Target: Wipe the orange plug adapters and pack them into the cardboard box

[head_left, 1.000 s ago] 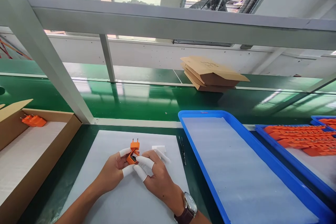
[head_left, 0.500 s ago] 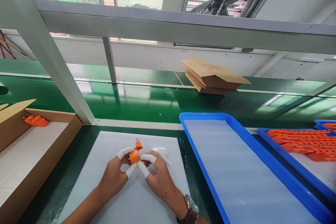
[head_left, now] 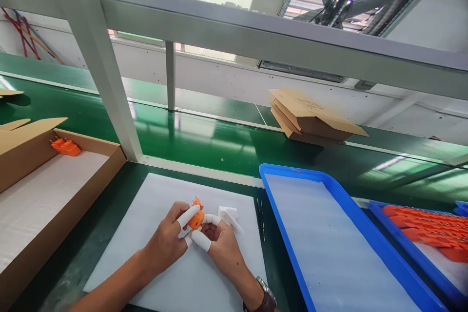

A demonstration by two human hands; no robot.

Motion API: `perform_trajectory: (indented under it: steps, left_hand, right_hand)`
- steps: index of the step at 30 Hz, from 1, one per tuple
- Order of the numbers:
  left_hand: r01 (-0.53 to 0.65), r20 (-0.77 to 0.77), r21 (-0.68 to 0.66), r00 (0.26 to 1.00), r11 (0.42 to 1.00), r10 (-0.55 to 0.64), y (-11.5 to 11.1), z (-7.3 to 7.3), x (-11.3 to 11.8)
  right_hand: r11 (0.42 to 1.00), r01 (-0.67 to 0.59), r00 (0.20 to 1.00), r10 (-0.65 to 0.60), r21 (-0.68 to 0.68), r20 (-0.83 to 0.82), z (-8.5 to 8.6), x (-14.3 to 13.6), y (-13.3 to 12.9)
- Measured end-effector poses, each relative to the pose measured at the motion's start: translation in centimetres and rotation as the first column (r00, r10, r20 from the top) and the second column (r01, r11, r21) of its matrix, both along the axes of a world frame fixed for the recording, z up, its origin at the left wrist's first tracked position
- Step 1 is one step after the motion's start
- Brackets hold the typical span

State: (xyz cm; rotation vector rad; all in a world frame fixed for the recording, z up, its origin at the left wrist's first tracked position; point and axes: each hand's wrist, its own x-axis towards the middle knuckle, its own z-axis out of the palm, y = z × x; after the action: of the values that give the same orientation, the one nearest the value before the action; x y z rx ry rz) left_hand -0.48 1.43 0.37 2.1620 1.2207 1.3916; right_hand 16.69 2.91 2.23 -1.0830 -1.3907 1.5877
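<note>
An orange plug adapter (head_left: 196,219) with two metal pins pointing away from me is held up over a white foam sheet (head_left: 175,273). My left hand (head_left: 171,231) grips it from the left, index finger along its top. From the right, my right hand (head_left: 219,241) pinches its near end with thumb and index finger. White finger cots cover the thumbs and index fingers. A folded white piece (head_left: 229,215), perhaps paper, lies on the sheet just past my right hand.
At left, a cardboard box (head_left: 91,190) holds a few orange adapters (head_left: 66,146). A blue tray (head_left: 283,234) with a white liner stands at right; beyond it another blue tray holds rows of orange adapters (head_left: 427,226). Thin tweezers-like tools (head_left: 261,219) lie between. Flattened cartons (head_left: 310,114) sit behind.
The adapter has been turned, so its near end now faces me with a small dark slot showing. My left index finger has moved onto its top. The camera view has tilted and shifted.
</note>
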Motion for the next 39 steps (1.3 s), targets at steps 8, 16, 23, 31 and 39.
perform_trajectory:
  steps: [8,16,23,31,39]
  left_hand:
    - [0.05,-0.007,-0.029,0.999,0.998,-0.05,-0.4,-1.1,0.3]
    - [0.179,0.247,-0.345,0.964,0.921,-0.095,-0.1,0.6,-0.2]
    - [0.369,0.545,-0.679,0.833,0.634,0.099,0.9,0.9,-0.7]
    - [0.547,0.706,-0.636,0.697,0.544,0.126,0.9,2.5,-0.8]
    - [0.498,0.646,-0.681,0.754,0.537,0.121,0.8,2.3,-0.5]
  right_hand:
    - [0.991,0.084,0.991,-0.094,0.107,0.094,-0.3,-0.5,-0.4]
    - [0.824,0.068,0.851,-0.342,0.563,0.398,-0.5,0.9,0.4]
    - [0.605,-0.157,0.843,-0.33,0.781,0.425,-0.7,1.5,0.0]
    - [0.82,0.016,0.916,-0.242,0.572,0.321,-0.2,2.8,0.6]
    - [0.867,0.037,0.944,-0.192,0.496,0.267,0.0,2.7,0.6]
